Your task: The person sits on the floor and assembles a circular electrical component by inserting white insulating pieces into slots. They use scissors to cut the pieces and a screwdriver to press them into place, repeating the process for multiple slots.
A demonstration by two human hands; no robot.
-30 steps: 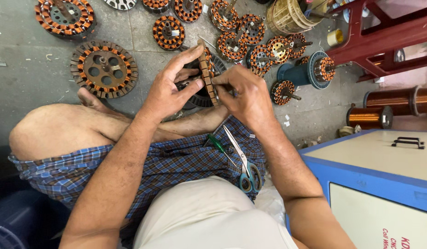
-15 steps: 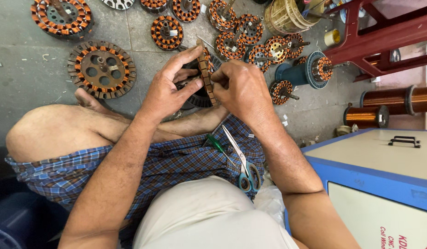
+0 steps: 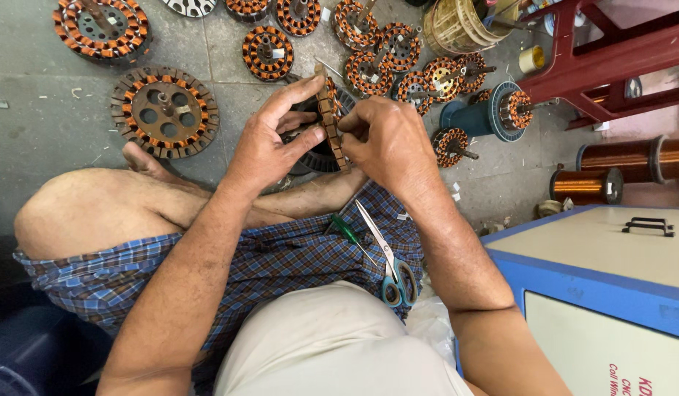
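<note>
Here we see the left hand (image 3: 270, 147) wrapped around the near side of a wound stator (image 3: 326, 125), thumb pressed along its lower rim and fingers curled over the top edge, so the hand is clamped on it. The stator is held on edge above the crossed legs, between both hands, its copper coils facing right. The right hand (image 3: 387, 143) meets it from the other side, fingers bunched together against the coil edge; we cannot tell whether they pinch a wire or only press on the winding.

Just below the hands, on the blue checked cloth (image 3: 281, 257) over the lap, lie a green-handled screwdriver (image 3: 348, 233) and a pair of scissors (image 3: 389, 264) with blue-grey handles, the two almost touching.

Further out on the grey floor (image 3: 46, 125), a bare stator core (image 3: 165, 112) without full windings sits near the left knee. Beyond the hands, a scatter of wound stators (image 3: 267, 53) spreads across the top of the view. To the right stand a blue spool (image 3: 471, 116), two reels of copper wire (image 3: 587, 185), a red metal frame (image 3: 596, 62), and, nearest the right elbow, a blue and cream machine cabinet (image 3: 610, 293) with a black handle.
</note>
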